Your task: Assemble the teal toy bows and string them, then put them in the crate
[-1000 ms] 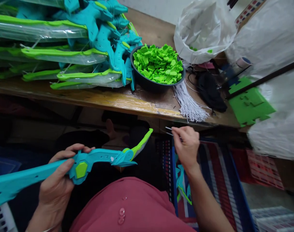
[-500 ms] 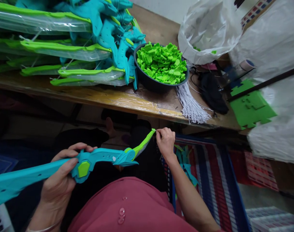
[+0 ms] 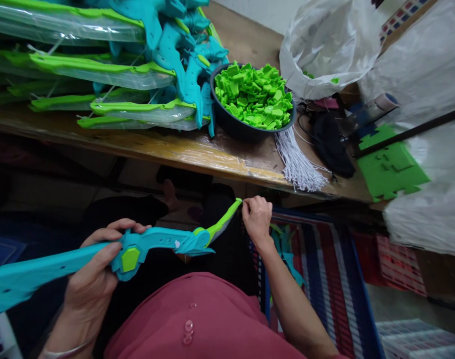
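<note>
My left hand (image 3: 96, 259) is wrapped around a turquoise plastic toy bow (image 3: 152, 244), near a green hexagonal inset (image 3: 130, 259). A slender lime-green limb (image 3: 223, 219) slants up from the far end of its turquoise body. At that limb's tip, my right hand (image 3: 258, 215) is closed in a pinch on a short bit of white cord (image 3: 243, 201); the rest of the cord is hidden by the fingers. The bow lies across my lap, its other end cut off at the left edge of the view.
Stacked similar toy bows (image 3: 167, 65) fill the table's left. Beside them are a dark bowl (image 3: 246, 133) of green pieces, a bundle of white cords (image 3: 300, 164), a plastic bag (image 3: 325, 50) and a green foam mat (image 3: 392, 162). A striped basket (image 3: 336, 279) stands right of my lap.
The view has shifted very slightly. Both hands and the toy bow stay in nearly the same position, with the same grips.
</note>
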A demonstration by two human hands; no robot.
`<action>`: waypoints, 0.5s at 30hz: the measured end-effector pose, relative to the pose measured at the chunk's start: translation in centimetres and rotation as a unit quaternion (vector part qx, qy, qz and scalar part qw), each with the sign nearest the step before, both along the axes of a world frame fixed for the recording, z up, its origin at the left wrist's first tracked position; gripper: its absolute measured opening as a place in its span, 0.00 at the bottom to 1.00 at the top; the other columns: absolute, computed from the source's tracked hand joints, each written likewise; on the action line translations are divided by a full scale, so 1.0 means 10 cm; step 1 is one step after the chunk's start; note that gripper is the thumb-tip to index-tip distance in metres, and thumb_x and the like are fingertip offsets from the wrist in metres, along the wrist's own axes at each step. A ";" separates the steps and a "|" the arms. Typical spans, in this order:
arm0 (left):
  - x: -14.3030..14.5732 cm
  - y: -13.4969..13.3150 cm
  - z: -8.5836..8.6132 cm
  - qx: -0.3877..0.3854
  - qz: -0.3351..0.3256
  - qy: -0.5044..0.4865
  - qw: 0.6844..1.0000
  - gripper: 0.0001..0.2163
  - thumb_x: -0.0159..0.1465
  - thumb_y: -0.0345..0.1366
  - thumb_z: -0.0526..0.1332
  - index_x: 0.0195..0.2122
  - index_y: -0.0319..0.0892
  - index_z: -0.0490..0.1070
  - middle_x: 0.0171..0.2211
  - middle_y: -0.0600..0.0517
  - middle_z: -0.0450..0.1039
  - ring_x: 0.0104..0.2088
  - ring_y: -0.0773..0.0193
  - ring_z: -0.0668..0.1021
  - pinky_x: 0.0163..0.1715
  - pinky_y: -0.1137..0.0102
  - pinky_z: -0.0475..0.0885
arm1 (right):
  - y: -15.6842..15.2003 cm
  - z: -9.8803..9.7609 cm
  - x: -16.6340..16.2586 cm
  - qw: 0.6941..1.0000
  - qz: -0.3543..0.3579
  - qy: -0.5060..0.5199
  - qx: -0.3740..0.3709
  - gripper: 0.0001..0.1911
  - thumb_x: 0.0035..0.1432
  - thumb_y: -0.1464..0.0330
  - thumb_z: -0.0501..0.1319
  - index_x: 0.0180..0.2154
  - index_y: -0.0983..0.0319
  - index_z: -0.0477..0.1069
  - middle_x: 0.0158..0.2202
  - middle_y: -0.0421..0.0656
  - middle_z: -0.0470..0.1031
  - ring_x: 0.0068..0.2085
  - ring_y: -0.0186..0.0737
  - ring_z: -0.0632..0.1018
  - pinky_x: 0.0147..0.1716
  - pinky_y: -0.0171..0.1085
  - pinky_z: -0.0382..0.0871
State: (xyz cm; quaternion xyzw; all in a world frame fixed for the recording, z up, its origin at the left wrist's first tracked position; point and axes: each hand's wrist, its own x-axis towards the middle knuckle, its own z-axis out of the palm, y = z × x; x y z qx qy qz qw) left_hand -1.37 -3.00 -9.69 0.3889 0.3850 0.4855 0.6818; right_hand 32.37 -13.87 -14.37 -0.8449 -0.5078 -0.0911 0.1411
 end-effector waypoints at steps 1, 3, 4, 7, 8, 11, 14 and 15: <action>0.00 0.00 0.00 -0.002 0.002 0.000 1.000 0.04 0.56 0.34 0.71 0.32 0.44 0.79 0.43 0.51 0.79 0.41 0.56 0.83 0.48 0.60 0.83 | 0.01 0.00 0.00 1.000 -0.001 0.003 -0.004 0.10 0.67 0.73 0.57 0.34 0.62 0.75 0.34 0.45 0.75 0.39 0.45 0.70 0.40 0.42 0.53; 0.00 -0.01 0.00 -0.007 0.003 0.001 1.000 0.04 0.55 0.34 0.72 0.32 0.44 0.79 0.43 0.51 0.79 0.41 0.56 0.83 0.48 0.59 0.82 | 0.03 0.01 -0.02 1.000 -0.001 0.011 -0.012 0.10 0.67 0.72 0.57 0.34 0.62 0.76 0.34 0.46 0.74 0.40 0.46 0.70 0.41 0.43 0.54; 0.00 -0.01 0.01 -0.007 0.004 0.001 1.000 0.05 0.55 0.34 0.72 0.32 0.44 0.79 0.43 0.51 0.79 0.41 0.56 0.82 0.48 0.58 0.82 | 0.04 0.01 -0.03 1.000 0.000 0.017 -0.017 0.09 0.68 0.71 0.57 0.36 0.62 0.76 0.36 0.47 0.75 0.41 0.47 0.70 0.41 0.43 0.55; 0.00 -0.02 0.01 -0.010 0.000 -0.003 1.000 0.05 0.54 0.34 0.73 0.31 0.45 0.80 0.42 0.51 0.80 0.41 0.55 0.82 0.49 0.57 0.82 | 0.08 0.00 -0.05 0.999 0.004 0.042 -0.033 0.10 0.69 0.68 0.58 0.47 0.62 0.76 0.44 0.50 0.77 0.45 0.48 0.72 0.43 0.43 0.57; 0.00 -0.02 0.00 -0.011 -0.001 -0.006 1.000 0.05 0.53 0.34 0.73 0.31 0.45 0.80 0.42 0.51 0.80 0.41 0.55 0.83 0.48 0.57 0.82 | 0.10 -0.01 -0.05 0.998 0.006 0.052 -0.041 0.11 0.69 0.68 0.58 0.49 0.62 0.75 0.45 0.50 0.77 0.46 0.48 0.73 0.43 0.43 0.58; 0.01 -0.01 -0.04 -0.016 -0.012 -0.013 1.000 0.08 0.55 0.35 0.72 0.37 0.45 0.81 0.46 0.49 0.80 0.44 0.52 0.83 0.48 0.57 0.81 | 0.13 -0.07 0.00 0.994 0.007 0.093 -0.062 0.11 0.68 0.68 0.58 0.46 0.62 0.77 0.43 0.49 0.79 0.44 0.47 0.75 0.42 0.41 0.62; 0.05 -0.02 -0.06 -0.016 -0.054 -0.034 0.998 0.23 0.57 0.37 0.71 0.55 0.45 0.76 0.54 0.43 0.77 0.53 0.45 0.80 0.50 0.56 0.80 | 0.15 -0.13 0.10 0.987 0.011 0.148 -0.067 0.11 0.63 0.70 0.58 0.44 0.60 0.77 0.42 0.46 0.81 0.42 0.43 0.78 0.41 0.39 0.66; 0.07 -0.03 -0.04 -0.014 -0.073 -0.048 0.996 0.28 0.57 0.38 0.72 0.60 0.46 0.73 0.57 0.42 0.75 0.56 0.43 0.79 0.51 0.56 0.79 | 0.15 -0.13 0.13 0.983 0.014 0.170 -0.065 0.11 0.60 0.70 0.58 0.42 0.59 0.78 0.42 0.45 0.82 0.40 0.43 0.79 0.39 0.38 0.67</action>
